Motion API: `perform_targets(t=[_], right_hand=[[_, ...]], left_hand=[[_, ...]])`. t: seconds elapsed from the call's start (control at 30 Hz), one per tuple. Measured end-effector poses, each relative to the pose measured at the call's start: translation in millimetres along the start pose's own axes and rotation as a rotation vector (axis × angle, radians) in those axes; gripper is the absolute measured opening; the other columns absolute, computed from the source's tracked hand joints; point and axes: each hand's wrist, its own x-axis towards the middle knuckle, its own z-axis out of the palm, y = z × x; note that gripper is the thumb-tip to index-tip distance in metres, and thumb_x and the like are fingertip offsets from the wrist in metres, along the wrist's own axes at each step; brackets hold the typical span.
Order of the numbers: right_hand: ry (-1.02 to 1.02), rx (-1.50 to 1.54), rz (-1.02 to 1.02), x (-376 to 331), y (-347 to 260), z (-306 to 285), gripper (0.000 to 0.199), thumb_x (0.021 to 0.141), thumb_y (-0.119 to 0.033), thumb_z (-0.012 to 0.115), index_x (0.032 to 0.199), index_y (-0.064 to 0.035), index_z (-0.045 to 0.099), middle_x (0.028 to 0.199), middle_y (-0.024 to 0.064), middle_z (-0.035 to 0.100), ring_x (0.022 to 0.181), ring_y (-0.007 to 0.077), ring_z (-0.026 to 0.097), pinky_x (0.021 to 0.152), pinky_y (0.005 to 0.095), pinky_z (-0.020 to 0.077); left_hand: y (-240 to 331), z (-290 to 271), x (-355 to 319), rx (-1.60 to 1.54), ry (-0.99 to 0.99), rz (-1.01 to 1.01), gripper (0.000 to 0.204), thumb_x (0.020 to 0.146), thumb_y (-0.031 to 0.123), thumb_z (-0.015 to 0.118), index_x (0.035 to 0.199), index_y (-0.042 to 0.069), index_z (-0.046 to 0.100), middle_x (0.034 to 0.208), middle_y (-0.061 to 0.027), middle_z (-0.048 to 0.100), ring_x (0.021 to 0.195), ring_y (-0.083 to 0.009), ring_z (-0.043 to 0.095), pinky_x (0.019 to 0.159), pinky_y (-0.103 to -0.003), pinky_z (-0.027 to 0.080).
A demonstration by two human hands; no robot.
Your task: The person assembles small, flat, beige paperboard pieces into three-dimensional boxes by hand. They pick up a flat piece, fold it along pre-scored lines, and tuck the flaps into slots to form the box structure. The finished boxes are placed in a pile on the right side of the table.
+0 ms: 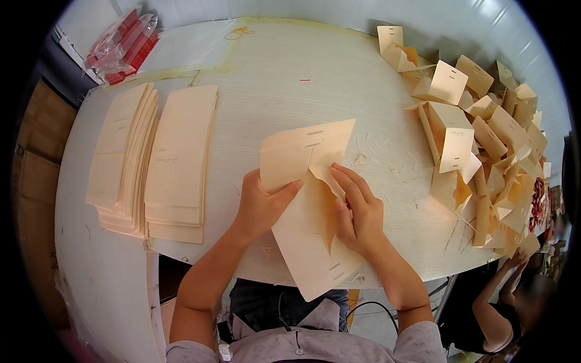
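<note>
A cream card sleeve (296, 224) with small slots near both ends is held up in front of me, tilted over the table's near edge. My left hand (266, 199) grips its left side, the thumb lying across the front. On the other side my right hand (357, 209) is closed on a raised, curling flap along the seam, which stands partly apart from the panel behind. Part of the right fingers is behind that flap. To the left lie two stacks of flat cream card sleeves, a fanned stack (118, 151) and a neater stack (178, 157).
Opened, folded card boxes (484, 133) form a heap along the table's right side. Red packets in clear plastic (124, 45) lie at the far left. Rubber bands (239, 32) and paper scraps dot the tabletop (272, 66). Another person's arms (493, 302) show at the lower right.
</note>
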Motion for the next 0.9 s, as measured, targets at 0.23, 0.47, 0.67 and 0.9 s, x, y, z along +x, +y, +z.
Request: perform_targets(t=[0.23, 0.47, 0.67, 0.9], right_hand=[[0.039, -0.033, -0.094, 1.6, 5.2, 1.4, 0.043, 0.073, -0.003, 0.050, 0.116, -0.0033, 0.050, 0.117, 0.0117, 0.052, 0.078, 0.0243, 0.062, 0.055, 0.0290, 0.0494], [0.043, 0.034, -0.071, 2.2, 5.5, 0.7, 0.042, 0.075, -0.001, 0.048, 0.117, -0.0052, 0.051, 0.116, 0.0107, 0.054, 0.079, 0.0242, 0.062, 0.058, 0.0292, 0.0501], [-0.017, 0.018, -0.034, 1.7, 4.8, -2.4, 0.043, 0.073, -0.006, 0.052, 0.117, -0.0057, 0.051, 0.118, 0.0108, 0.052, 0.078, 0.0231, 0.062, 0.058, 0.0296, 0.0501], [0.012, -0.050, -0.054, 3.6, -1.3, -4.5, 0.047, 0.070, -0.014, 0.061, 0.114, -0.0027, 0.049, 0.116, 0.0127, 0.052, 0.075, 0.0222, 0.062, 0.055, 0.0294, 0.0497]], left_hand=[[-1.3, 2.1, -0.1, 0.002, 0.017, -0.030, 0.017, 0.076, 0.000, 0.061, 0.093, -0.003, 0.060, 0.086, -0.0068, 0.063, 0.075, -0.0105, 0.059, 0.065, -0.024, 0.049], [-1.6, 1.9, 1.3, 0.015, 0.005, -0.004, 0.017, 0.076, -0.001, 0.061, 0.093, -0.003, 0.060, 0.086, -0.0071, 0.063, 0.075, -0.0108, 0.059, 0.065, -0.024, 0.049], [0.6, 2.2, 0.6, -0.011, 0.007, -0.052, 0.017, 0.076, 0.000, 0.061, 0.093, -0.003, 0.060, 0.086, -0.0073, 0.063, 0.075, -0.0110, 0.059, 0.064, -0.024, 0.049], [-2.3, 3.4, -0.4, -0.021, 0.036, 0.014, 0.018, 0.076, 0.001, 0.062, 0.094, -0.002, 0.059, 0.087, -0.0073, 0.063, 0.075, -0.0114, 0.059, 0.065, -0.024, 0.050]])
